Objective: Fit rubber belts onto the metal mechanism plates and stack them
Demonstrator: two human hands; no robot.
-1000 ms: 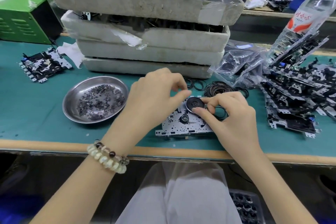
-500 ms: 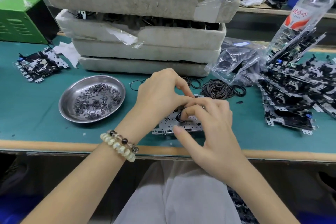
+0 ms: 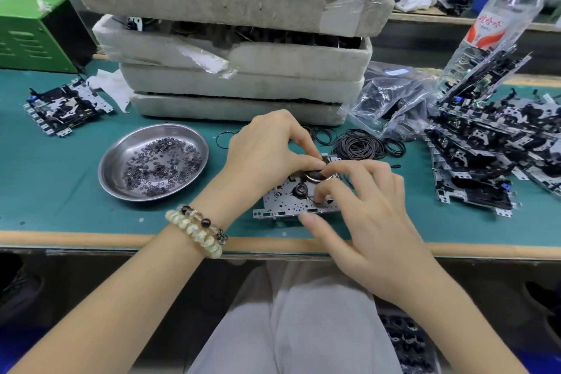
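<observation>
Two hands meet over one flat, perforated metal plate [image 3: 282,206] lying near the front edge of my green table [image 3: 54,185]. My left hand [image 3: 267,155] pinches its round black wheel [image 3: 317,176] with curled thumb and fingers; my right hand [image 3: 364,209] grips the plate, thumb on the near edge, fingers curled above. Behind lies a tangle of thin rubber belts [image 3: 358,147]; left, a shiny steel dish [image 3: 170,132] of washers [image 3: 158,164]; right, stacked plates [image 3: 473,167].

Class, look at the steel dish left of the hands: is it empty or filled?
Partly filled: small dark rings lie scattered thinly in the steel dish, bare metal showing along its rim.
</observation>
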